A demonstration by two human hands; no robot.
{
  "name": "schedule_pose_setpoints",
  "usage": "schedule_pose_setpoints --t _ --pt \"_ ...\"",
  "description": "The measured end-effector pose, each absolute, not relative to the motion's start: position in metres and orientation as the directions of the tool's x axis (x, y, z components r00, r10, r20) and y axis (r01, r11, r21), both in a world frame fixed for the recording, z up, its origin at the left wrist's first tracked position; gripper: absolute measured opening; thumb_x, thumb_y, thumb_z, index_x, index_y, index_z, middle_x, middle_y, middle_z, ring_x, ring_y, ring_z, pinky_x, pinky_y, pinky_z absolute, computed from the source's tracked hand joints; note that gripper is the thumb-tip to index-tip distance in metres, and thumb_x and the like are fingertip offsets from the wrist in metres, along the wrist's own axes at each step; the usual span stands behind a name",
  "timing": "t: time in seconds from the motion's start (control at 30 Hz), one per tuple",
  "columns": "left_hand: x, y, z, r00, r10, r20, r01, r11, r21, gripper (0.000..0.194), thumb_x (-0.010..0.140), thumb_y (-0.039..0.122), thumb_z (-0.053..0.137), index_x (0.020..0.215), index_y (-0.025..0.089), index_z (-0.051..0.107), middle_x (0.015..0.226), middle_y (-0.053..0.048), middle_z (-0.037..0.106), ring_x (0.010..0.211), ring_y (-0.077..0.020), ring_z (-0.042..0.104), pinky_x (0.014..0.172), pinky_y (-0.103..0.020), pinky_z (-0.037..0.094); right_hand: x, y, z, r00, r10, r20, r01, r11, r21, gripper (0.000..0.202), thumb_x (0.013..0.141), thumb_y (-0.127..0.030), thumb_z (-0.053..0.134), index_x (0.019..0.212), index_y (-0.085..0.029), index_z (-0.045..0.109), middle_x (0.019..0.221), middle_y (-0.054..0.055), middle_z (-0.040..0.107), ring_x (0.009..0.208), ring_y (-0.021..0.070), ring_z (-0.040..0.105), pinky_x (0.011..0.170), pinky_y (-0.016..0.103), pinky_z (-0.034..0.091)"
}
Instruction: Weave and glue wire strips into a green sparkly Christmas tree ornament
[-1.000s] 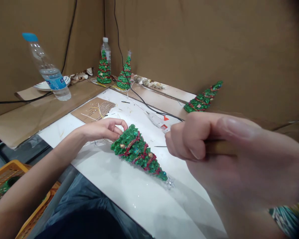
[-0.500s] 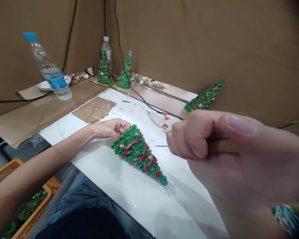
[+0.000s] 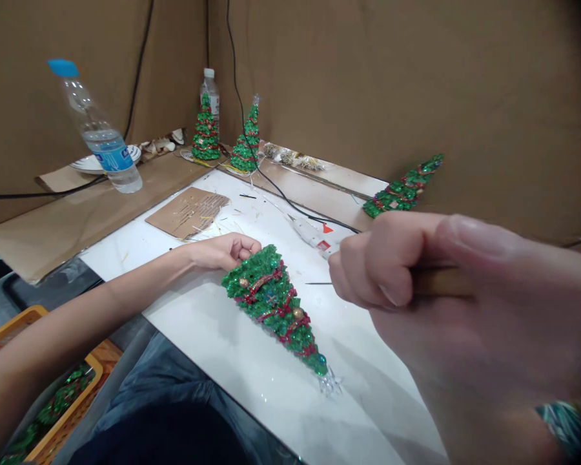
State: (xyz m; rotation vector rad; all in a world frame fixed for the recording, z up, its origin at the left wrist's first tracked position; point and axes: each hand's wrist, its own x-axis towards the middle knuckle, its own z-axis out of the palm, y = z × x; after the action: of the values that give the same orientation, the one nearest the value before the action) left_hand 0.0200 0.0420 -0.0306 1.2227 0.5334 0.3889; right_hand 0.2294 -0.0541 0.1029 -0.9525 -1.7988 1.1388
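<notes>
A small green tinsel Christmas tree [image 3: 266, 294] lies tilted over the white board, its clear star [image 3: 330, 382] pointing toward me at lower right. Red garland and gold beads wind around it. My left hand [image 3: 230, 250] is closed on the tree's base, fingers partly hidden behind it. Close to the camera, my right hand [image 3: 411, 278] is wrapped round a wooden-handled tool [image 3: 443, 283]. A thin dark spike in line with the handle shows left of my knuckles, apart from the tree.
Two similar trees [image 3: 206, 132] stand in the far corner; another tree [image 3: 404, 187] leans at right. A white pointed tool [image 3: 310, 234] lies near a black cable [image 3: 283, 194]. Beyond are cardboard scraps [image 3: 174, 213] and a water bottle [image 3: 111, 155]. An orange basket [image 3: 68, 423] holds more trees.
The tree has turned a little in my left hand, its star tip slightly lower. My right hand keeps its grip; the whole view has shifted slightly.
</notes>
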Motion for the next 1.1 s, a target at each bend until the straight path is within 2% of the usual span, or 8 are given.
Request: schedule_pose_setpoints --t 0.17,0.3,0.4,0.53,0.67,0.8,0.93,1.1 --pt "0.020 0.043 -0.034 0.810 0.562 -0.167 -0.014 0.302 0.953 0.033 0.049 0.015 0.084 0.073 0.013 0.061 0.058 0.001 0.065 0.048 -0.0094 0.057 0.045 -0.018 0.040 0.220 -0.056 0.089 -0.278 0.874 0.398 0.150 0.449 -0.881 0.055 0.087 -0.049 0.047 0.044 -0.020 0.032 0.043 -0.002 0.026 0.042 0.0100 0.025 0.039 0.028 0.024" --pt "0.018 0.043 -0.034 0.798 0.580 -0.164 -0.016 0.291 0.956 0.030 0.050 0.012 0.081 0.076 0.012 0.066 0.059 0.000 0.067 0.049 -0.0114 0.059 0.046 -0.020 0.044 0.216 -0.055 0.087 -0.413 0.869 0.271 0.229 0.388 -0.893 0.053 0.086 -0.045 0.055 0.048 -0.019 0.030 0.047 -0.004 0.024 0.044 0.0079 0.023 0.038 0.025 0.020" --pt "0.015 0.044 -0.031 0.809 0.559 -0.183 0.025 0.279 0.960 0.025 0.053 0.011 0.077 0.077 0.012 0.070 0.062 -0.003 0.070 0.050 -0.0128 0.060 0.049 -0.022 0.047 0.215 -0.054 0.088 -0.450 0.872 0.190 0.275 0.338 -0.900 0.050 0.087 -0.045 0.054 0.050 -0.018 0.033 0.049 -0.003 0.026 0.046 0.0080 0.025 0.038 0.024 0.018" --pt "0.007 0.046 -0.028 0.794 0.569 -0.215 0.056 0.284 0.957 0.011 0.059 0.012 0.071 0.069 0.012 0.073 0.058 -0.003 0.069 0.049 -0.0105 0.058 0.051 -0.021 0.047 0.216 -0.053 0.087 -0.455 0.873 0.178 0.283 0.331 -0.900 0.050 0.087 -0.047 0.053 0.051 -0.018 0.034 0.049 -0.003 0.026 0.046 0.0082 0.025 0.038 0.024 0.018" --pt "0.003 0.048 -0.028 0.742 0.631 -0.228 -0.007 0.348 0.938 0.006 0.060 0.017 0.073 0.065 0.016 0.074 0.054 -0.001 0.067 0.047 -0.0093 0.057 0.049 -0.019 0.046 0.215 -0.052 0.085 -0.428 0.881 0.204 0.290 0.347 -0.892 0.050 0.087 -0.046 0.054 0.050 -0.018 0.034 0.050 -0.003 0.026 0.046 0.0084 0.024 0.038 0.025 0.017" --pt "0.001 0.046 -0.022 0.753 0.621 -0.219 0.011 0.321 0.947 0.017 0.061 0.029 0.079 0.066 0.014 0.075 0.058 -0.005 0.069 0.051 -0.0105 0.060 0.053 -0.021 0.048 0.215 -0.052 0.085 -0.433 0.881 0.193 0.293 0.340 -0.894 0.050 0.087 -0.046 0.054 0.051 -0.018 0.034 0.050 -0.003 0.027 0.047 0.0081 0.025 0.038 0.024 0.018" --pt "-0.003 0.042 -0.014 0.781 0.594 -0.194 0.078 0.215 0.974 0.023 0.066 0.033 0.079 0.073 0.012 0.076 0.068 -0.008 0.073 0.060 -0.0129 0.063 0.061 -0.023 0.049 0.216 -0.050 0.085 -0.456 0.872 0.177 0.295 0.336 -0.895 0.051 0.087 -0.048 0.053 0.051 -0.018 0.034 0.049 -0.003 0.028 0.046 0.0074 0.027 0.038 0.024 0.018" --pt "-0.006 0.041 -0.010 0.794 0.565 -0.224 0.120 0.216 0.969 0.025 0.070 0.037 0.076 0.076 0.013 0.075 0.074 -0.007 0.073 0.066 -0.0125 0.065 0.067 -0.023 0.050 0.216 -0.047 0.085 -0.458 0.870 0.182 0.334 0.358 -0.872 0.050 0.088 -0.045 0.052 0.050 -0.017 0.033 0.049 -0.004 0.028 0.045 0.0066 0.025 0.038 0.022 0.018"
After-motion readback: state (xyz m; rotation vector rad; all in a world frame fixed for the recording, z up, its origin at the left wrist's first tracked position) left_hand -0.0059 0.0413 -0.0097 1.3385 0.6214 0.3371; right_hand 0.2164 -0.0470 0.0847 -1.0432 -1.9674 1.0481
